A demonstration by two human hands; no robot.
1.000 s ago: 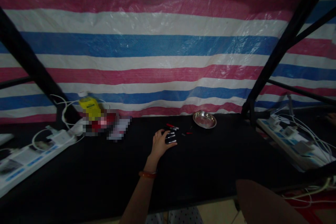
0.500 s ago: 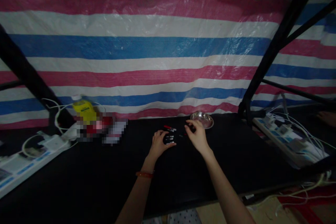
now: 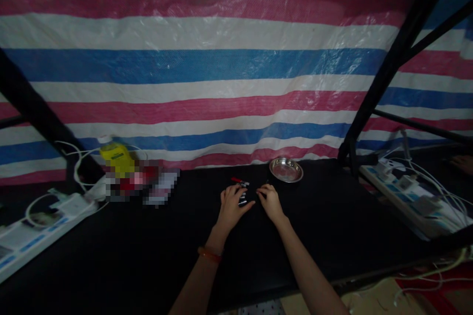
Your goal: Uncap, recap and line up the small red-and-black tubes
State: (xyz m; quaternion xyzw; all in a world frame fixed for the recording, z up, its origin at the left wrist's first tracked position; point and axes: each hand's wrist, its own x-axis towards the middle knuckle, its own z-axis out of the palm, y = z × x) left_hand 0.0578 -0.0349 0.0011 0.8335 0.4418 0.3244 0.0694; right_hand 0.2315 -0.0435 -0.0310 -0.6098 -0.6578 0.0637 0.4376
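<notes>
On the black table [image 3: 166, 236], my left hand [image 3: 232, 206] rests over a small group of black-and-silver cylinders [image 3: 242, 202]. Its thumb and fingers are apart, curving around them and partly covering them. Just beyond its fingertips lies a small red-and-silver cylinder [image 3: 236, 179]. My right hand [image 3: 272, 203] is low over the table, a short gap to the right of the left thumb. Its thumb and forefinger come together in a pinch; whatever is between them is too small and dark to make out. Behind the right hand sits a round, shallow metal dish [image 3: 286, 171].
Left stand a yellow bottle [image 3: 117, 157], blurred items and a white power strip [image 3: 40, 234] with cables. Another power strip [image 3: 410, 197] lies right, near another person's hand [image 3: 463, 163]. Black frame posts [image 3: 384, 78] flank the striped sheet [image 3: 207, 64] behind the table.
My right hand has come away from the metal dish, down and towards the left hand, its fingers closing into a pinch. My left hand has shifted slightly right over the cylinders.
</notes>
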